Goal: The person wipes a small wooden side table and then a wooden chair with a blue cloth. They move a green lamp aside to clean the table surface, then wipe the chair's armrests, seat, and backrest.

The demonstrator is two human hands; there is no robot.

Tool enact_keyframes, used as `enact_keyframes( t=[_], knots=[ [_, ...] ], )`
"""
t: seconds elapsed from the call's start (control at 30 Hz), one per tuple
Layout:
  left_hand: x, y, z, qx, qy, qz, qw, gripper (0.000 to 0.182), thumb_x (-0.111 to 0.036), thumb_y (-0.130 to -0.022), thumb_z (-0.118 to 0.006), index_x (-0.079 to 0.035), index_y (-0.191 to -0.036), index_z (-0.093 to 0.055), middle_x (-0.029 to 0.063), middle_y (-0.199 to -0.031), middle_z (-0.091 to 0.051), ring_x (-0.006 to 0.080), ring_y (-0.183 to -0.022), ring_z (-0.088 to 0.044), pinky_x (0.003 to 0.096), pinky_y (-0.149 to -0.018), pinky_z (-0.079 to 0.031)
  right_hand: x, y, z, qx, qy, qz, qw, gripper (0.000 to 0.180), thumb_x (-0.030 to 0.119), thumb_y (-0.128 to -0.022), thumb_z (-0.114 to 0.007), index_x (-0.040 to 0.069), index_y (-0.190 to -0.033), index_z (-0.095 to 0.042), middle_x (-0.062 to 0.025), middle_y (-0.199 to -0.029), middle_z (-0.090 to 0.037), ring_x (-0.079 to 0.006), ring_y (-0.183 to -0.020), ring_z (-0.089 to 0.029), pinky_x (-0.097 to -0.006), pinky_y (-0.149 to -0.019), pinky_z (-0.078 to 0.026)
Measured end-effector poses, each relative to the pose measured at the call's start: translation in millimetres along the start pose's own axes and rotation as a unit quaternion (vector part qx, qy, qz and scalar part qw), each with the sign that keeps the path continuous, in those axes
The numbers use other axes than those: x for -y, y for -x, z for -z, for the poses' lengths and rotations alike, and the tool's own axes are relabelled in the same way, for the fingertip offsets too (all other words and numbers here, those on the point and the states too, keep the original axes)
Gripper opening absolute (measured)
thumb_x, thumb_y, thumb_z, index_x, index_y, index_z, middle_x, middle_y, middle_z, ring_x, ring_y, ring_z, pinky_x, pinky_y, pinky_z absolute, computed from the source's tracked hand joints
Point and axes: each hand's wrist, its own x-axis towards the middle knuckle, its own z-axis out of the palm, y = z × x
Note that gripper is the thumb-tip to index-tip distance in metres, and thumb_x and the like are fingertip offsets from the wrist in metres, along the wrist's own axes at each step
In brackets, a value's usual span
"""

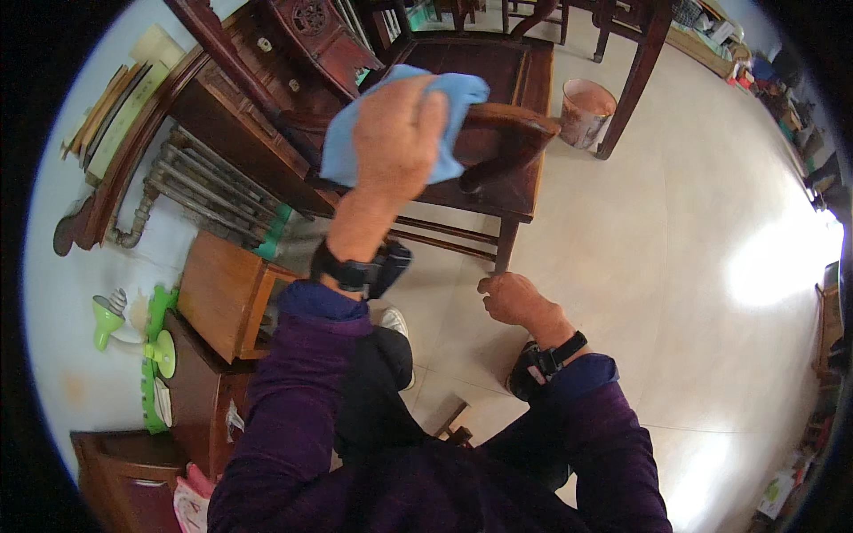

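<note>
My left hand presses a blue cloth against the curved armrest of a dark wooden armchair. The cloth drapes over the rail and hides part of it. Below the hand lies the chair's flat seat, with a carved back panel at the upper left. Nearer to me, my right hand hangs in the air just below the chair's front leg, its fingers loosely curled and holding nothing that I can see. Both wrists wear black straps.
A metal bucket stands on the tiled floor right of the chair, beside a dark table leg. At the left are a radiator, a wooden cabinet and a green desk lamp. Assorted items line the far right wall.
</note>
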Motion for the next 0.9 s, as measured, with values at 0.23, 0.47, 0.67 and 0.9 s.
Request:
enact_keyframes(
  t=[0.23,0.47,0.67,0.9],
  knots=[
    [-52,-19,-35,0.035,0.031,-0.109,0.993,0.037,-0.028,-0.096,-0.066,-0.004,-0.125,-0.066,0.0167,-0.11,-0.072,0.0369,-0.104,-0.068,0.0489,-0.088,-0.051,-8,4,2,-0.016,-0.008,0.001,1.0,0.024,0.014,-0.091,-0.057,0.005,-0.107,-0.072,-0.0243,-0.098,-0.074,-0.0418,-0.097,-0.071,-0.0497,-0.086,-0.057],
    [-11,-17,0,0.135,-0.082,-0.084,0.984,0.041,-0.042,-0.1,-0.06,-0.012,-0.127,-0.064,0.0131,-0.104,-0.071,0.036,-0.096,-0.068,0.0489,-0.082,-0.051,-10,11,9,-0.01,-0.002,-0.001,1.0,0.022,0.015,-0.089,-0.06,0.004,-0.104,-0.072,-0.0243,-0.097,-0.073,-0.0421,-0.096,-0.07,-0.0508,-0.085,-0.056],
    [43,1,41,0.071,-0.121,-0.053,0.989,0.035,-0.035,-0.101,-0.058,-0.006,-0.118,-0.069,0.0172,-0.103,-0.072,0.0389,-0.096,-0.068,0.0491,-0.084,-0.051,-5,8,9,-0.011,0.0,0.008,1.0,0.014,0.013,-0.087,-0.059,0.003,-0.093,-0.068,-0.0233,-0.09,-0.072,-0.0424,-0.092,-0.07,-0.0514,-0.081,-0.057],
    [128,7,90,0.044,-0.108,0.053,0.992,0.038,-0.033,-0.105,-0.052,0.001,-0.11,-0.068,0.023,-0.1,-0.069,0.0439,-0.096,-0.066,0.05,-0.084,-0.051,-5,8,3,-0.009,0.012,0.022,1.0,0.012,0.007,-0.084,-0.057,0.003,-0.088,-0.067,-0.0223,-0.085,-0.071,-0.0432,-0.088,-0.07,-0.0517,-0.078,-0.057]
  ],
)
